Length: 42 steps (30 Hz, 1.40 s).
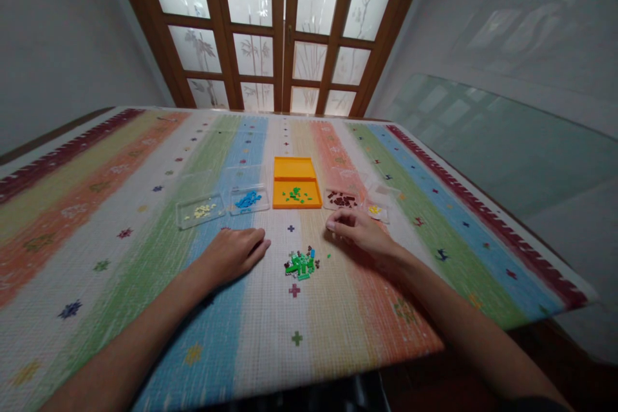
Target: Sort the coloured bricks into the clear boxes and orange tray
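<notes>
Pile (303, 265): loose on the tabletop (270, 341) between my hands, mostly green with brown and pale bits and a blue one near its 1 o'clock edge; I take it as the clock's centre, 12 pointing away from me.
Stray green (329, 256): alone, just off the pile towards 3 o'clock, in no box.
Orange box (297, 206): at 12 o'clock, lid open, green pieces (296, 194) scattered inside.
Blue tray (255, 211): at 11 o'clock, holding blue pieces.
Pale tray (203, 223): at 10 o'clock, holding pale yellow pieces.
Brown tray (327, 203): at 1 o'clock, dark brown pieces in it.
Yellow tray (385, 215): at 2 o'clock, a few yellow pieces showing past my hand.
Left hand (237, 253): at 9 o'clock, resting on the tabletop, thumb and index fingers slightly apart, nothing visible between them.
Right hand (363, 232): at 2 o'clock, just my side of the brown tray, fingers curled close; I cannot tell whether they meet or pinch a piece.
Done: five containers each show one colour.
Left: the pile and the stray; I judge it partway.
</notes>
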Each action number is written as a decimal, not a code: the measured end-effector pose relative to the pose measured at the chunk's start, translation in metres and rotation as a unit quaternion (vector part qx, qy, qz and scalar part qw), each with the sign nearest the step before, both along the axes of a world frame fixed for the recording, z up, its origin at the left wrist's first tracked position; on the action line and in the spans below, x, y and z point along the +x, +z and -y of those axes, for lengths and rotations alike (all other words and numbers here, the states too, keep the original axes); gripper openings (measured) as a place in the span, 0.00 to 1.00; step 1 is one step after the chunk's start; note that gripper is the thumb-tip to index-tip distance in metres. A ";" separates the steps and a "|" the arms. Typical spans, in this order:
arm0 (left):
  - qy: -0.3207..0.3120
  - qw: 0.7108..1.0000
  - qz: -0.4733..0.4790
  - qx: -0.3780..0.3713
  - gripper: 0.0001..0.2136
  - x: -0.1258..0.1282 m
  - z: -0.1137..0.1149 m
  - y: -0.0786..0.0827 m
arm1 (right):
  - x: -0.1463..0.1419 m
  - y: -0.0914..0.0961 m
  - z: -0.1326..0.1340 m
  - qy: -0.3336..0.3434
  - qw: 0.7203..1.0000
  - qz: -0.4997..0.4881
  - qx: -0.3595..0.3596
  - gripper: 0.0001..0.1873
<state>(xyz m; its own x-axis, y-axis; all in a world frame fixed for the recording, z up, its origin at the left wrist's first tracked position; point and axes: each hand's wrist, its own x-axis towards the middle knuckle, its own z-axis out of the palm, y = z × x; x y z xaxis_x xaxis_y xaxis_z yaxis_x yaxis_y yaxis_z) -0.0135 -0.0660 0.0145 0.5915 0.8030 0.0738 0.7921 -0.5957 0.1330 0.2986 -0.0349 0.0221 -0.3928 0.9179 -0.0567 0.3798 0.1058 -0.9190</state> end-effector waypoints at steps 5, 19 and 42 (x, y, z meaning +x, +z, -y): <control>-0.003 1.000 0.009 0.005 0.18 0.000 0.000 0.001 | 0.015 0.002 -0.015 -0.107 0.992 -0.033 0.050 0.17; 0.009 1.000 -0.004 -0.012 0.16 0.001 0.000 0.001 | 0.034 -0.006 -0.039 -0.245 0.919 0.159 0.264 0.15; 0.009 1.000 0.003 -0.015 0.16 0.000 0.000 0.001 | 0.025 0.013 -0.018 -0.132 0.942 0.127 0.281 0.15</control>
